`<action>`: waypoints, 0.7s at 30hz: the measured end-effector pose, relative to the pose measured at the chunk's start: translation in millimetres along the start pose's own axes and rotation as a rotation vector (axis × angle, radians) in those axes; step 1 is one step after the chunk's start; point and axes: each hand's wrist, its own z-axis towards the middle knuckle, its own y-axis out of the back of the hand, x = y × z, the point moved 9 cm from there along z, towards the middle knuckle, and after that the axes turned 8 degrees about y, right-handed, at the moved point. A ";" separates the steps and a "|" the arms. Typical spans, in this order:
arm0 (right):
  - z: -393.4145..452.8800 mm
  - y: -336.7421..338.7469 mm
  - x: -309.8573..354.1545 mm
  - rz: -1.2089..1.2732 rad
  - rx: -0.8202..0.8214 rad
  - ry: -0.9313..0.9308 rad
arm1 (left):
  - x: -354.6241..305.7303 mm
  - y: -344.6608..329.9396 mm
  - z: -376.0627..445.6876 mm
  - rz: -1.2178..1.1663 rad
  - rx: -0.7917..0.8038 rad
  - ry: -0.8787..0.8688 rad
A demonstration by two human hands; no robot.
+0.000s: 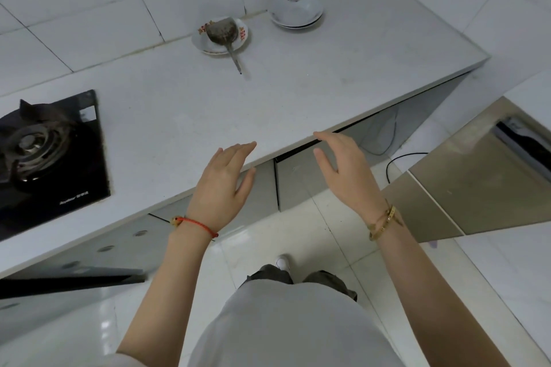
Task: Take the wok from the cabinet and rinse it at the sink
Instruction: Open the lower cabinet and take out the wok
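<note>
Counter edge: the white counter [179,116] runs from lower left to upper right, its front edge passing just under both hands.
Cabinet: grey doors [301,182] sit below that edge; a dark gap shows along the top of the right-hand door.
Floor room: glossy tiles [313,232] lie open between the person and the doors.
Left hand [222,185]: fingers straight and spread, hovering over the counter's front edge, holding nothing.
Right hand [346,170]: fingers relaxed and apart, raised before the door, holding nothing.
Wok: not visible; cannot tell where it sits.
Stove [50,155]: at the counter's left end.
Ladle [223,33]: in a bowl [243,36] by the back wall.
Plates [298,10]: stacked near the back right corner.
</note>
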 end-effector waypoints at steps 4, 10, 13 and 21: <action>-9.1 -13.3 -13.9 0.006 -0.019 0.032 | 5.2 -22.3 -13.8 -0.016 -0.033 0.002; -31.6 -59.8 -59.2 -0.007 -0.029 0.073 | 26.3 -96.3 -32.6 0.010 -0.045 -0.004; -41.2 -90.0 -89.8 -0.024 -0.023 0.076 | 44.2 -137.3 -33.5 0.063 -0.075 -0.033; -45.6 -169.2 -164.1 -0.031 -0.062 0.143 | 106.9 -240.6 -15.8 0.157 -0.178 -0.073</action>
